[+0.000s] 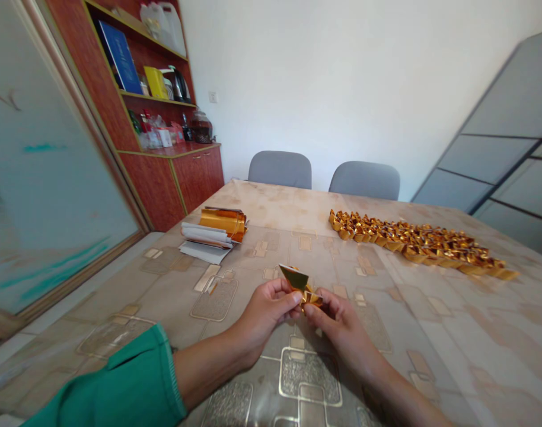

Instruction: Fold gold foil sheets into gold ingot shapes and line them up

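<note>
Gold foil paper (296,279) pokes up and away from the person, pinched tight between the left hand (264,314) and right hand (337,332), held close together.

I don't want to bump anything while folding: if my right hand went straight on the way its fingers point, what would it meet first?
The right hand would meet the folded gold foil piece first, already at its fingertips. The left hand appears to lie just beyond, though depth is hard to judge from this view.
</note>
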Demonstrator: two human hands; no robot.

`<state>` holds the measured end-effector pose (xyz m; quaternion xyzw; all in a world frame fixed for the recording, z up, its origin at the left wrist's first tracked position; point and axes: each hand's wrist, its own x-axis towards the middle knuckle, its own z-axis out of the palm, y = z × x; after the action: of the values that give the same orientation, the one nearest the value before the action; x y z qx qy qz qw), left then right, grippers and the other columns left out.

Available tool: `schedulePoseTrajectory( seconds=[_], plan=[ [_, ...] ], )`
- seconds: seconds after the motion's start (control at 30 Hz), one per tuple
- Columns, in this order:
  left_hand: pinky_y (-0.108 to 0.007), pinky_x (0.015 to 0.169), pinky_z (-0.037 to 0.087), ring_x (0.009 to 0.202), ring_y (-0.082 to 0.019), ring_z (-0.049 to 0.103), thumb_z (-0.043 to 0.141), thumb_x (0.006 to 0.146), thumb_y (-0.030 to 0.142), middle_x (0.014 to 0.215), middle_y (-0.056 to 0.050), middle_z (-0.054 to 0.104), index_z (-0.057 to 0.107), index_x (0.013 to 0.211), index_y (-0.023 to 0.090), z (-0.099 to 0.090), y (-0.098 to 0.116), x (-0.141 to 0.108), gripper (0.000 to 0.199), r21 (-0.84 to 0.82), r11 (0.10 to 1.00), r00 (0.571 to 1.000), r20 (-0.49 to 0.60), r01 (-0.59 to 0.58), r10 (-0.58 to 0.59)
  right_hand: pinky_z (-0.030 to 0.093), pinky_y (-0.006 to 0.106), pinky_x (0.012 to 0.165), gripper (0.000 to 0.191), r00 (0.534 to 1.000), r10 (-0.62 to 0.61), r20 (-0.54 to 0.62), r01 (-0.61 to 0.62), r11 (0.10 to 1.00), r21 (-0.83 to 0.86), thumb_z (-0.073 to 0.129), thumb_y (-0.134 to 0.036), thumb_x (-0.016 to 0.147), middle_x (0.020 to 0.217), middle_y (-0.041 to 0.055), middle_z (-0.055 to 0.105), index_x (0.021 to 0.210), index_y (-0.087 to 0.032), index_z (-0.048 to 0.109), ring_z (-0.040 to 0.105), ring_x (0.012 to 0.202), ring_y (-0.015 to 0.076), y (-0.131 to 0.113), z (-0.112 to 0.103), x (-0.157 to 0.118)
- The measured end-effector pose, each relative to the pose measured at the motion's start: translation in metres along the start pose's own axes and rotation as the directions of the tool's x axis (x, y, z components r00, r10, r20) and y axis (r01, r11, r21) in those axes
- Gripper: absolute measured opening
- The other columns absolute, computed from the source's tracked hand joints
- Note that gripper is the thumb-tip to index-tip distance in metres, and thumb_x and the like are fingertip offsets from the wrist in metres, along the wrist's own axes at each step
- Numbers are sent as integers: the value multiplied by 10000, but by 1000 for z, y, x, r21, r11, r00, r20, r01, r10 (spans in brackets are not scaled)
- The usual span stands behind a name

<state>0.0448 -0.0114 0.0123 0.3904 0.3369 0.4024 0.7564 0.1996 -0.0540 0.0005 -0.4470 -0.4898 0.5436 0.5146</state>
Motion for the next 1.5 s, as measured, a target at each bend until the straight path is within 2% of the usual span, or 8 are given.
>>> schedulePoseTrajectory(
  seconds=[0.23,0.4,0.6,0.8,0.9,1.03,1.13,1.5],
  plan=[
    [-248,674,454,726,-127,589,733,778,262,829,2,642,528,869,185,0,-2,1,237,195,948,966,-4,-251,257,288,224,544,307,996,83,-26,-75,969,234,782,-396,778,672,-21,542,703,-185,573,422,603,107,-2,7,-4],
    [-275,793,453,894,-155,576,654,860,133,907,-15,602,597,786,184,-6,9,0,106,634,412,696,294,-655,655,247,224,502,378,993,92,-69,-76,975,208,821,-429,699,585,-42,475,624,-186,542,349,546,96,-15,7,-3],
    [-302,786,480,934,-177,555,610,908,128,1053,-69,564,705,1006,212,-11,12,5,161,726,-26,472,473,-687,744,297,225,533,359,992,65,-105,-46,984,173,828,-441,663,590,-36,496,622,-185,581,384,562,105,-25,7,-3],
    [-342,774,464,866,-202,581,635,898,164,954,-67,693,705,960,179,-9,14,2,95,692,-294,393,651,-659,649,290,234,513,398,989,86,-116,-68,986,154,821,-489,653,545,-41,483,588,-191,565,369,518,104,-26,8,-3],
    [-326,763,457,821,-188,601,611,892,132,893,-52,718,700,921,177,-7,18,1,104,696,-175,443,608,-696,659,324,254,533,435,997,36,-74,-32,999,44,715,-584,752,538,-19,512,619,-185,606,412,520,122,-27,3,-4],
    [-268,686,458,713,-152,608,649,831,174,739,-7,674,654,761,174,-5,24,5,70,662,532,761,90,-528,643,343,265,552,421,979,-142,-145,111,973,-202,583,-553,884,577,-19,498,666,-193,603,434,562,137,-26,-8,-4],
    [-241,653,466,662,-127,605,715,769,255,726,3,672,633,744,165,-6,28,7,124,244,940,955,-116,-239,273,381,267,591,217,932,-298,-206,202,900,-385,595,-383,917,677,-19,523,785,-210,603,475,633,148,-22,-14,-1],
    [-224,648,478,618,-97,619,796,689,234,706,8,685,620,778,155,-9,26,-1,212,-58,982,984,42,178,-176,514,351,719,359,769,-580,270,582,460,-671,603,-150,906,1132,77,561,1195,-352,669,573,891,209,-18,-15,-3]
  ],
)
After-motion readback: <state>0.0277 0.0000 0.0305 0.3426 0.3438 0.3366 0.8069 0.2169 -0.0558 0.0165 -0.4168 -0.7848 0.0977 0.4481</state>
